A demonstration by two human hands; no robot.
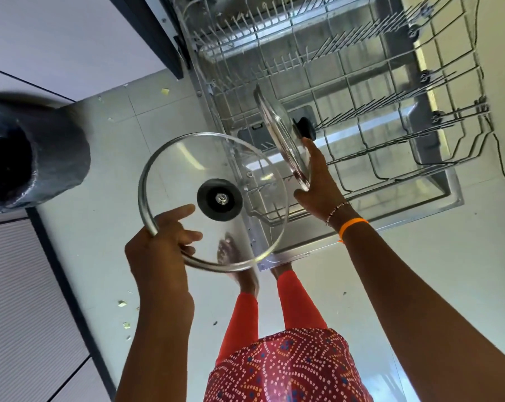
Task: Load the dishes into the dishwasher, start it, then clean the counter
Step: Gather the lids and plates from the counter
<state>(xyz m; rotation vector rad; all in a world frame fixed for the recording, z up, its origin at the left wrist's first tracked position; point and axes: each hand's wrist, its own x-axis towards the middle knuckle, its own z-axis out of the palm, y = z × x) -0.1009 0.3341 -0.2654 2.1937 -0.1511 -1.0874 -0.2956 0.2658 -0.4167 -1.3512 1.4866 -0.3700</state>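
Note:
I look straight down at an open dishwasher with its lower wire rack (390,117) pulled out over the door. My left hand (161,242) grips the steel rim of a large glass lid (187,158) with a black knob, held flat above the floor, left of the rack. My right hand (318,184) holds a smaller glass lid (280,134) on edge, upright over the rack's front left part, its black knob facing right. The rack holds no dishes that I can see.
A dark bin with a black liner (28,158) stands at the left on the pale tiled floor (106,227). Small food scraps lie on the tiles. The dishwasher door edge (361,236) is right before my feet. White cabinet fronts run along the left.

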